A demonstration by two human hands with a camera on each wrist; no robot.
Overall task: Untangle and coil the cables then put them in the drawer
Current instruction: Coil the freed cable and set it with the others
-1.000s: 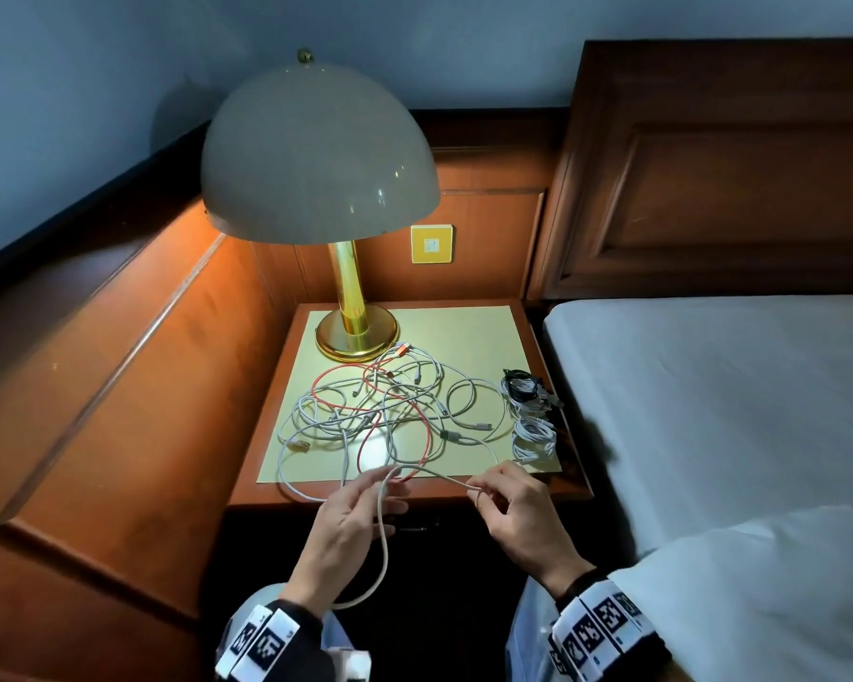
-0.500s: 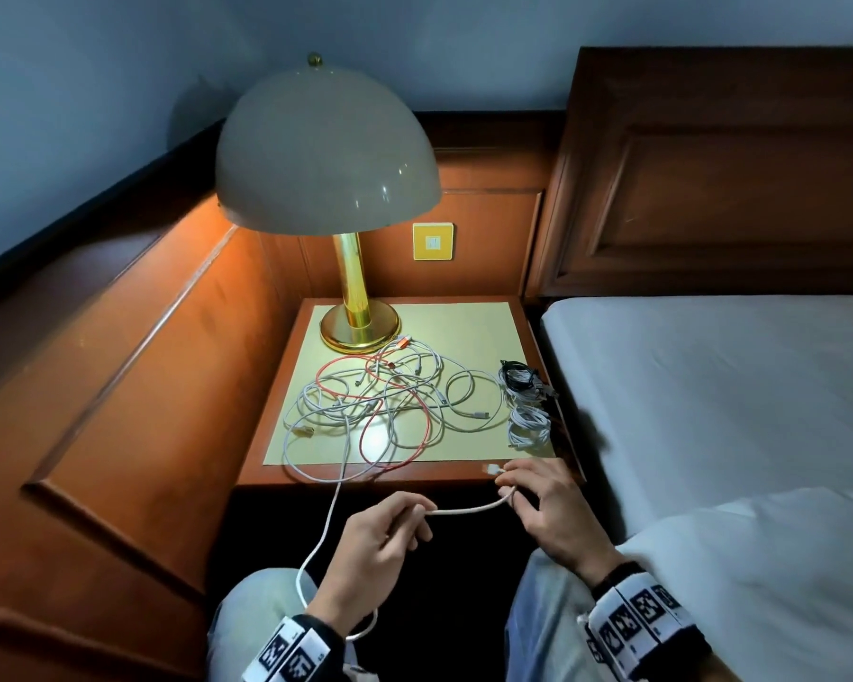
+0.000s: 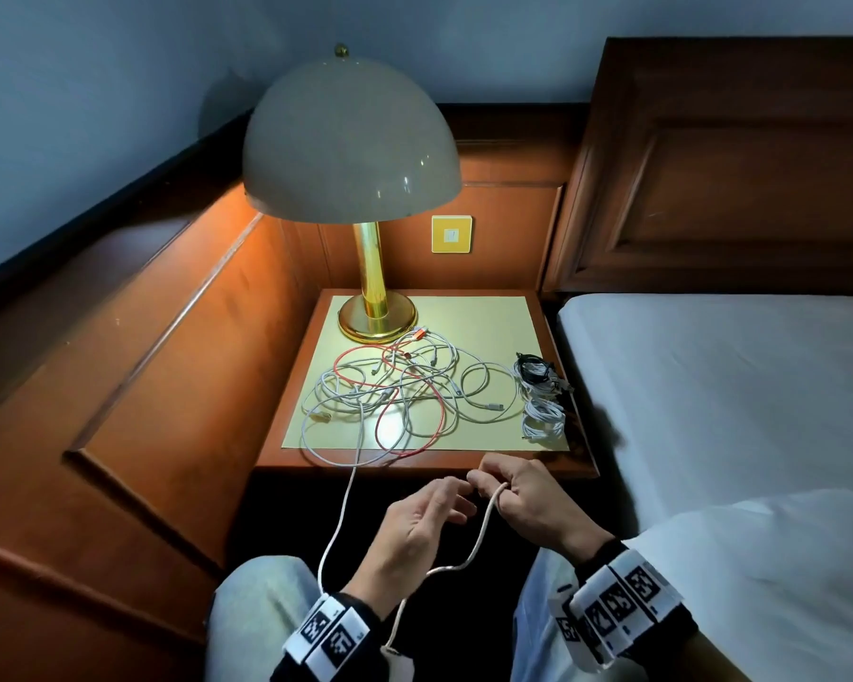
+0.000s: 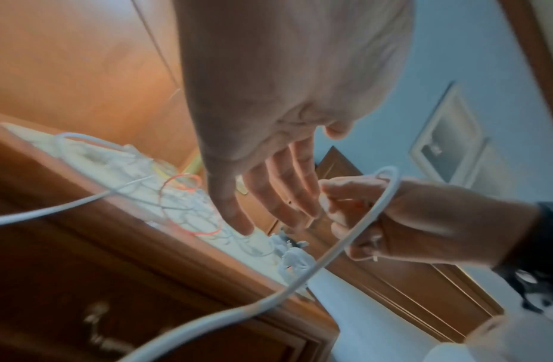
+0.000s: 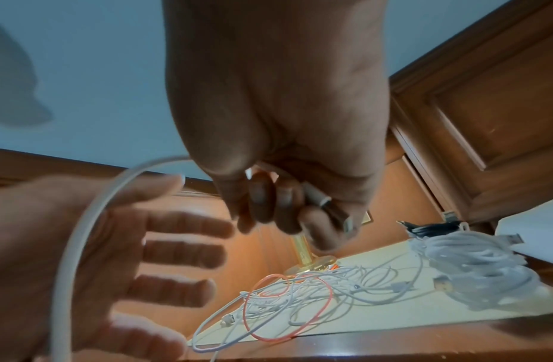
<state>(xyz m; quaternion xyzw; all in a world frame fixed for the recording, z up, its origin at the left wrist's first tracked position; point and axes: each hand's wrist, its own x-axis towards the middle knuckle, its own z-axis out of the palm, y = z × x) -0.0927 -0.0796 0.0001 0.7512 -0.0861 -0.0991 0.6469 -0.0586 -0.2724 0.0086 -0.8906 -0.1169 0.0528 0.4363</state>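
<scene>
A tangle of white cables (image 3: 405,386) and one red cable (image 3: 442,425) lies on the nightstand top (image 3: 483,317). One white cable (image 3: 478,539) leads off the front edge, hangs in a loop past my left wrist and rises to my right hand (image 3: 508,489). The right hand's curled fingers (image 5: 262,196) hold the plug end (image 5: 315,198). My left hand (image 3: 444,504) is beside it with fingers straight (image 4: 287,196), and the cable (image 5: 80,220) crosses in front of its palm. A blurred drawer handle (image 4: 95,325) shows on the nightstand front.
A brass lamp (image 3: 375,317) stands at the back left of the nightstand. Coiled white bundles (image 3: 542,415) and a black one (image 3: 533,369) sit at its right edge. The bed (image 3: 710,386) is on the right, wooden wall panelling (image 3: 168,361) on the left.
Both hands drew back from the nightstand edge and came together. The left hand let go of the white cable and spread its fingers; a longer loop now hangs below.
</scene>
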